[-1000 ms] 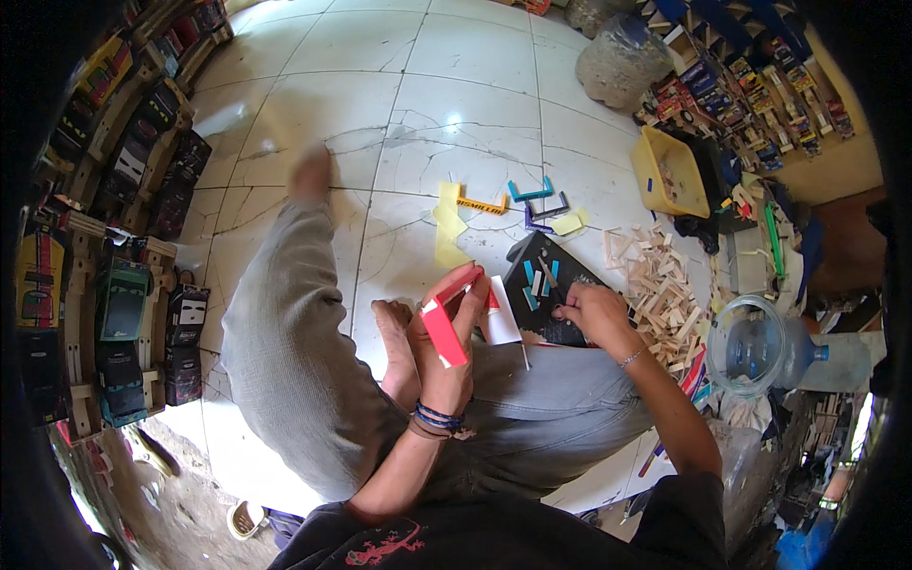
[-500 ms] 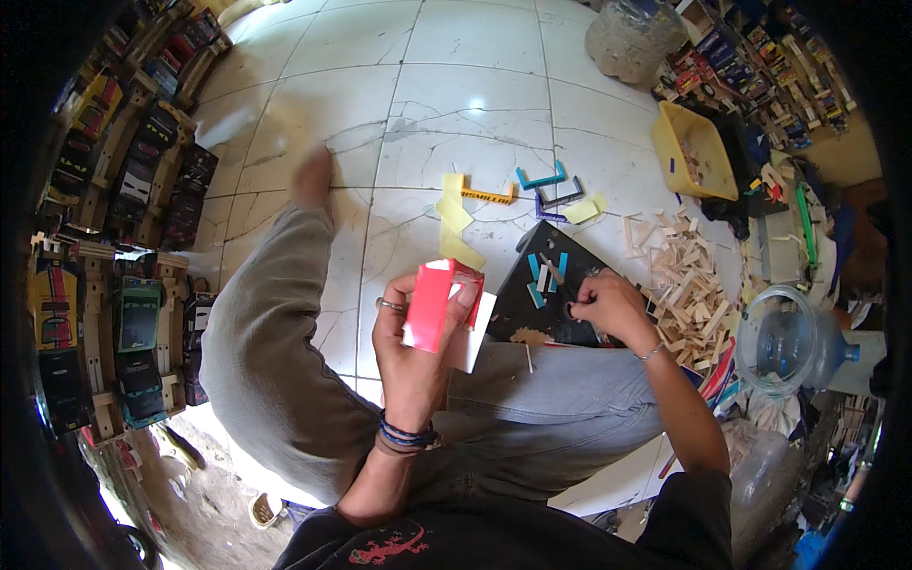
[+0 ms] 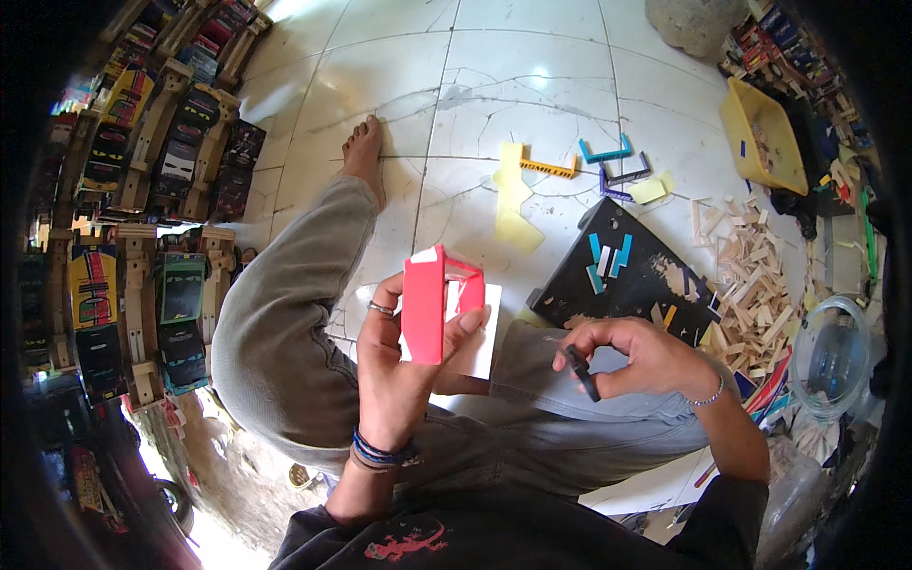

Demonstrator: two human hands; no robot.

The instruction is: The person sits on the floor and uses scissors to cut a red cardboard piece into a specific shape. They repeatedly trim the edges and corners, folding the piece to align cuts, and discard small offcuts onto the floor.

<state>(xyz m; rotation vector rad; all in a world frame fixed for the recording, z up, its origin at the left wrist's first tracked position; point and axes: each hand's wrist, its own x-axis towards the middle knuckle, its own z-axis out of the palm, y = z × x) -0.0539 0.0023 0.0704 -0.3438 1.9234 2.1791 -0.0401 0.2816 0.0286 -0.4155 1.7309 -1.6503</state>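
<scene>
My left hand point(image 3: 397, 347) is closed around a red and white toy-like box point(image 3: 424, 309), held up above my lap. Its red side faces up, and a white panel point(image 3: 486, 328) sticks out beyond my thumb. To the right, my right hand point(image 3: 635, 357) pinches a small, narrow black piece point(image 3: 581, 372) between thumb and fingers; its exact kind is unclear. This hand hovers over my thigh, apart from the box. Just beyond it lies a black board point(image 3: 570, 261), bearing several blue strips point(image 3: 622, 255), a white strip point(image 3: 604, 262) and brown crumbs.
Wooden offcuts point(image 3: 750, 294) are heaped right of the board. Yellow paper pieces point(image 3: 511, 190) and coloured U-shaped brackets point(image 3: 605, 152) lie on the tiles. A yellow tub point(image 3: 760, 142) and a clear plastic container point(image 3: 828, 347) stand at right. Toy trucks on wooden racks point(image 3: 152, 180) line the left.
My right hand has drawn back from the board toward my lap, and the black piece now shows clearly in it. My left hand still holds the box. The whole view has shifted.
</scene>
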